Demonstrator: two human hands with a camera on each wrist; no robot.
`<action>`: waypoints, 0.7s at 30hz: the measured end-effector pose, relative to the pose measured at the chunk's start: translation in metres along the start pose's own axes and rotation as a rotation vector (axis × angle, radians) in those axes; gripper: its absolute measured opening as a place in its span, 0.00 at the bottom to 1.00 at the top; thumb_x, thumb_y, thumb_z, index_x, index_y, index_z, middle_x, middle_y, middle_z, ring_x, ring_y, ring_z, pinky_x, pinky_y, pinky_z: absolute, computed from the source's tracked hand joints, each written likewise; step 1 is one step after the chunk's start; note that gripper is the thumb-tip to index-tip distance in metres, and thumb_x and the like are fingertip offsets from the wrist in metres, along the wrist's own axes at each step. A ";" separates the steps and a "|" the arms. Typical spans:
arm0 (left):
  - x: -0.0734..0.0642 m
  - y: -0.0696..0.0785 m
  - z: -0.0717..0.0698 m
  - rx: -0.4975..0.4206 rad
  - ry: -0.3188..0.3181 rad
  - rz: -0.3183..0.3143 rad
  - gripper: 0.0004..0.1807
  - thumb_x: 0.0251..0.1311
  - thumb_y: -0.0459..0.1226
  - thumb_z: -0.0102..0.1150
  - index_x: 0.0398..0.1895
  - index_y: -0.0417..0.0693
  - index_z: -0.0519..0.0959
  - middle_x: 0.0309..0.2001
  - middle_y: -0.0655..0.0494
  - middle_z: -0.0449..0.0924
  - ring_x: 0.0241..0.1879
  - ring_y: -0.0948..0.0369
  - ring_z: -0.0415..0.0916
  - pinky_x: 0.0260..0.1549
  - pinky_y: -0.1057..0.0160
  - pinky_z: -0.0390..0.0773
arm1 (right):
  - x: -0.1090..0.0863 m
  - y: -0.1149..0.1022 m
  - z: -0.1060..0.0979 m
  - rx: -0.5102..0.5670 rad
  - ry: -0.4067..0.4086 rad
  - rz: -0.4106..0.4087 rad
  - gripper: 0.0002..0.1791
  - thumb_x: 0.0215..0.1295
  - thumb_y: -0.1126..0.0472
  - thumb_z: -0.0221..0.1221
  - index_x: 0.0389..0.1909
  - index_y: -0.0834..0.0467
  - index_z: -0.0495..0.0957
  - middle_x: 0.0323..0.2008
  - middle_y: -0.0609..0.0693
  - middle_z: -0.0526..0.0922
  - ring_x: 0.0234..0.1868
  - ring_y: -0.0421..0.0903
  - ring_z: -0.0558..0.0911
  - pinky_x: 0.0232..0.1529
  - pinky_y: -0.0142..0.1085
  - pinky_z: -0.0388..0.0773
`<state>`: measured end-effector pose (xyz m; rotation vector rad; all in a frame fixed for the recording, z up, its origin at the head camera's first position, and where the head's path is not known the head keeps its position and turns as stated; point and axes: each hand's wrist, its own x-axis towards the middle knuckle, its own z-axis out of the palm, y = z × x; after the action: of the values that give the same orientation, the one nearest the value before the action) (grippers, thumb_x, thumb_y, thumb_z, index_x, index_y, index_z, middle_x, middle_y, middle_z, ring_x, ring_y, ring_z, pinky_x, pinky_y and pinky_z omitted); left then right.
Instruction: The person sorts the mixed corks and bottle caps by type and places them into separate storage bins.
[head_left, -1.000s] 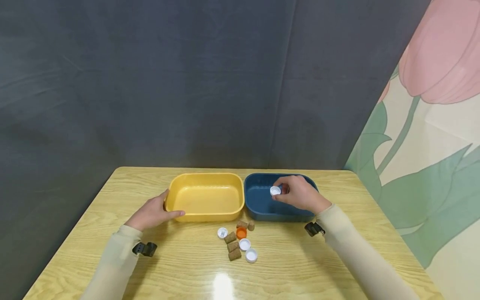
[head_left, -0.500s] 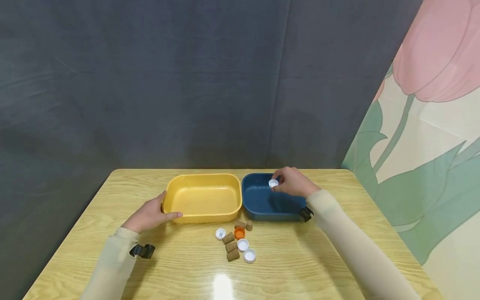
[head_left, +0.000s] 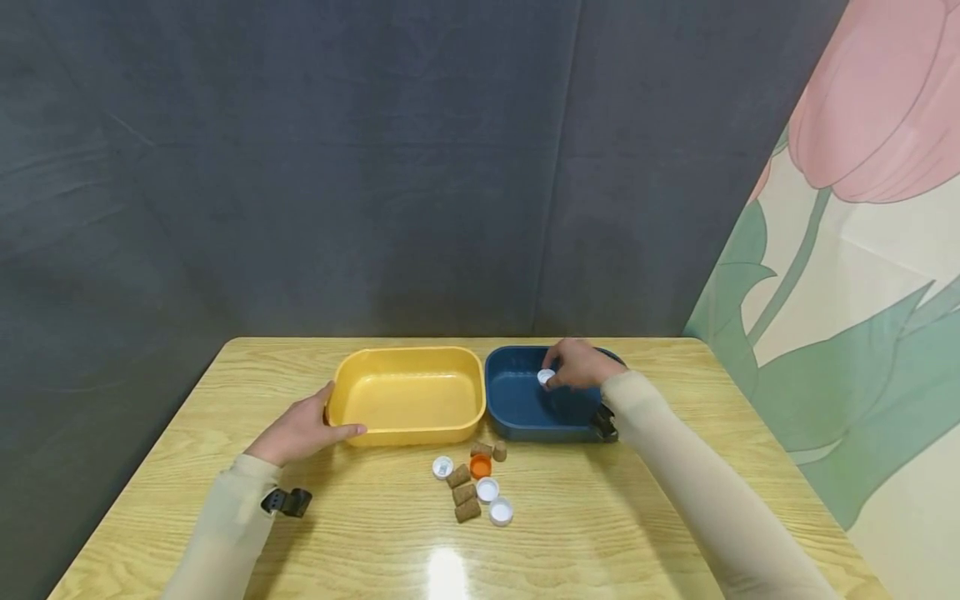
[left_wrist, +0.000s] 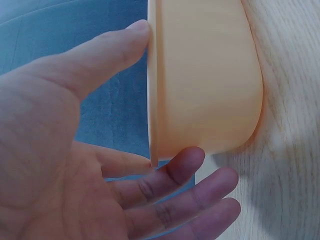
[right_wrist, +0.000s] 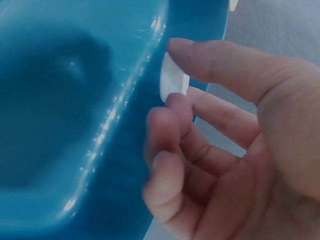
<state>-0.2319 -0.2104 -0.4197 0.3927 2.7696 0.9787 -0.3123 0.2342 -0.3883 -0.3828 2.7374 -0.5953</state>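
At the left end of a yellow plastic bin (head_left: 408, 435), my left hand (head_left: 302, 429) touches the rim with thumb and index finger. In the left wrist view its other fingers (left_wrist: 200, 192) are spread loosely beside the bin's corner. My right hand (head_left: 583, 365) is over a dark blue bin (head_left: 517, 431). Between its thumb and index finger it pinches a white bottle cap (right_wrist: 172, 78), inside the rim as seen from the head. The ribbed side of the cap shows in the right wrist view, and the remaining fingers curl below it.
In front of the bins lie several brown corks (head_left: 464, 493), an orange cap (head_left: 481, 466) and three white caps (head_left: 501, 512) on the wooden table (head_left: 360, 533). The bins stand side by side near the table's back edge, before a dark grey curtain (head_left: 405, 167).
My right hand has shifted slightly left and back with the white cap, then dipped a little lower into the blue bin. My left hand stays at the yellow bin.
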 end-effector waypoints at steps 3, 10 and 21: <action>0.000 -0.001 0.000 0.004 -0.001 0.001 0.53 0.58 0.59 0.66 0.75 0.34 0.57 0.61 0.37 0.75 0.51 0.51 0.76 0.51 0.46 0.76 | 0.003 0.001 0.002 0.012 -0.046 0.045 0.16 0.63 0.61 0.67 0.51 0.59 0.82 0.30 0.52 0.82 0.20 0.43 0.74 0.23 0.36 0.72; 0.001 -0.001 -0.001 0.005 -0.004 0.001 0.53 0.58 0.59 0.66 0.75 0.34 0.57 0.61 0.37 0.75 0.51 0.51 0.76 0.51 0.47 0.75 | 0.008 0.002 0.005 0.018 -0.090 0.085 0.18 0.65 0.62 0.66 0.55 0.60 0.80 0.27 0.53 0.82 0.19 0.42 0.72 0.23 0.35 0.72; 0.002 0.000 -0.002 -0.005 -0.010 0.008 0.53 0.57 0.59 0.67 0.74 0.35 0.57 0.61 0.37 0.75 0.51 0.50 0.76 0.52 0.46 0.75 | 0.010 0.003 0.007 0.023 -0.112 0.121 0.20 0.65 0.62 0.65 0.57 0.60 0.79 0.23 0.54 0.80 0.17 0.41 0.70 0.22 0.35 0.70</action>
<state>-0.2340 -0.2110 -0.4186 0.4064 2.7583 0.9829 -0.3193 0.2312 -0.3976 -0.2351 2.6222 -0.5560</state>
